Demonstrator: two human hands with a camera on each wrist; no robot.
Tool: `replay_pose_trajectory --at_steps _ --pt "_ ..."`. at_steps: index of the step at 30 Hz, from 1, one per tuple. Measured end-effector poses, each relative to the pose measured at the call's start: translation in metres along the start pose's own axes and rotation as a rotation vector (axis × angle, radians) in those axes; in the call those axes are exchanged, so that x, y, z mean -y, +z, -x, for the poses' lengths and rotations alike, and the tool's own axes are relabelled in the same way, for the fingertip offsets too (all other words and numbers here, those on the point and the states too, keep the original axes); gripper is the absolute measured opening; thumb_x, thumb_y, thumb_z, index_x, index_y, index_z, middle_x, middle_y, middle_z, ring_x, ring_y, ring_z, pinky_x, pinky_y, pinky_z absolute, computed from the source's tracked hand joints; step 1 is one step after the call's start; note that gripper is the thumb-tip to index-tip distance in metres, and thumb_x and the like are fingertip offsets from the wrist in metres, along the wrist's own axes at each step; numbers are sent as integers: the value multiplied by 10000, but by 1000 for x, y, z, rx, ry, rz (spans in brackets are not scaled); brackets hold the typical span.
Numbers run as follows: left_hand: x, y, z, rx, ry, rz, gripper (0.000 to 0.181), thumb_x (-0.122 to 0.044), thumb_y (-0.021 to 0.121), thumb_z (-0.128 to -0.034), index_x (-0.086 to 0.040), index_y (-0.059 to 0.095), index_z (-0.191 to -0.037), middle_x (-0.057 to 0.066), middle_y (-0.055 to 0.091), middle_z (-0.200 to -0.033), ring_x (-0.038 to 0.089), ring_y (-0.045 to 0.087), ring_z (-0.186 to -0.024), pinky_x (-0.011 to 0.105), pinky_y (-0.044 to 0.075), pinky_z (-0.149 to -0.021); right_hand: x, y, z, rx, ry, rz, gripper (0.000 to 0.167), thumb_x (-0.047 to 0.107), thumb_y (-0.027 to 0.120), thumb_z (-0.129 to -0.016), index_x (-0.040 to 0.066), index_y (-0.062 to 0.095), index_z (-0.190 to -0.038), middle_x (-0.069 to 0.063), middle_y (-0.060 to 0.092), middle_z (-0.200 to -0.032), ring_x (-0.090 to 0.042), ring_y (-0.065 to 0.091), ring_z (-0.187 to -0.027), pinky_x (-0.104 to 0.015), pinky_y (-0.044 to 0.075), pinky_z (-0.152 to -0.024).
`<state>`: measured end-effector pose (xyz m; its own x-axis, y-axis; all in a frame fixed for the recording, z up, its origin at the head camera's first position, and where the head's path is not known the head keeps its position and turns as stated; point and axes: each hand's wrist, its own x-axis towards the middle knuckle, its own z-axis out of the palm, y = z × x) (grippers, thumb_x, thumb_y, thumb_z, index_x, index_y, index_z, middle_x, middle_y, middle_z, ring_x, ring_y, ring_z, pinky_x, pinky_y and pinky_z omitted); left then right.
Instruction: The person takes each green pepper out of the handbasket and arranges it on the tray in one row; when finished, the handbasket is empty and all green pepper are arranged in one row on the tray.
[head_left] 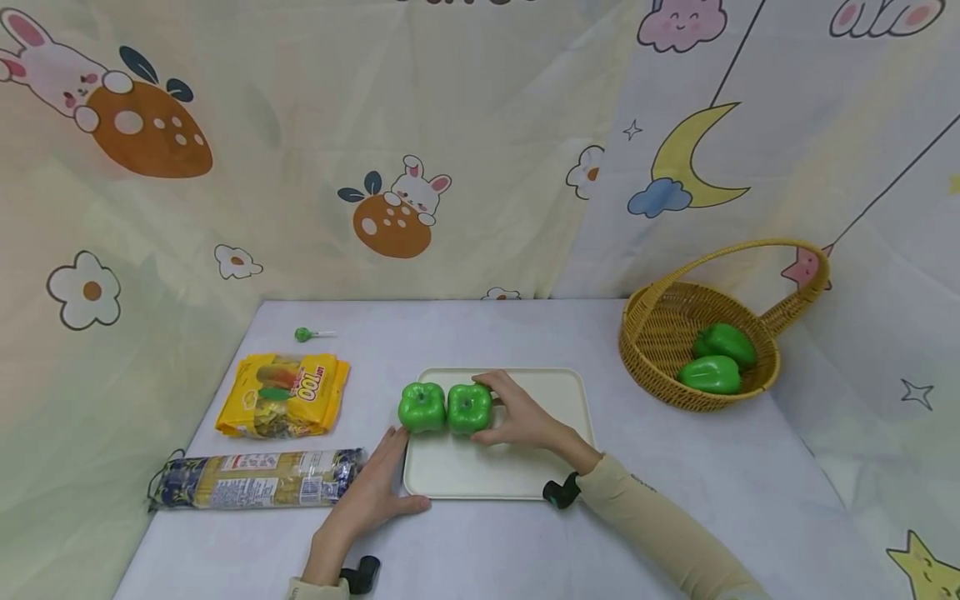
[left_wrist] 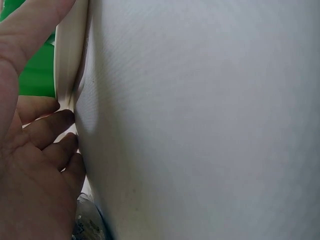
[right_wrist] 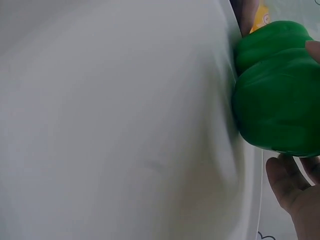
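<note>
Two green bell peppers stand side by side at the far left of a cream tray (head_left: 517,467). My right hand (head_left: 519,421) holds the right-hand bell pepper (head_left: 469,408), thumb on its near side and fingers on its far side. In the right wrist view that bell pepper (right_wrist: 280,105) sits between thumb and fingers. The left-hand bell pepper (head_left: 422,407) touches or nearly touches it. My left hand (head_left: 375,492) lies at the tray's left edge, fingers extended and fingertips by the rim; the left wrist view shows these fingertips (left_wrist: 67,120) against the tray's side.
A wicker basket (head_left: 652,367) with two more green peppers (head_left: 708,375) stands at the back right. Along the left lie a yellow candy bag (head_left: 285,396), a green lollipop (head_left: 303,334) and a long pack of noodles (head_left: 258,481). Printed cloth hangs behind the table.
</note>
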<state>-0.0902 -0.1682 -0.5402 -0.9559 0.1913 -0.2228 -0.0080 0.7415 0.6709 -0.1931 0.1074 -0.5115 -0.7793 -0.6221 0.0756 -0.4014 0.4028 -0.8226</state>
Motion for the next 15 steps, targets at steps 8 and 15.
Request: replay_pose_trajectory --at_steps 8,15 --pt "0 0 0 1 -4 10 1279 -455 922 -638 -229 142 -1626 29 128 -1712 316 77 -1598 577 177 -1278 4 -12 9 -30 -4 9 929 303 876 -747 91 379 -1502 -196 451 -1442 -324 496 -1337 -486 520 -1095" --pt "-1 0 0 4 -14 6 1275 -457 920 -644 -234 138 -1626 24 121 -1714 315 74 -1598 576 173 -1280 10 -37 26 -123 24 -6 891 274 862 -766 90 384 -1496 -127 474 -1431 -351 481 -1355 -529 502 -1098"
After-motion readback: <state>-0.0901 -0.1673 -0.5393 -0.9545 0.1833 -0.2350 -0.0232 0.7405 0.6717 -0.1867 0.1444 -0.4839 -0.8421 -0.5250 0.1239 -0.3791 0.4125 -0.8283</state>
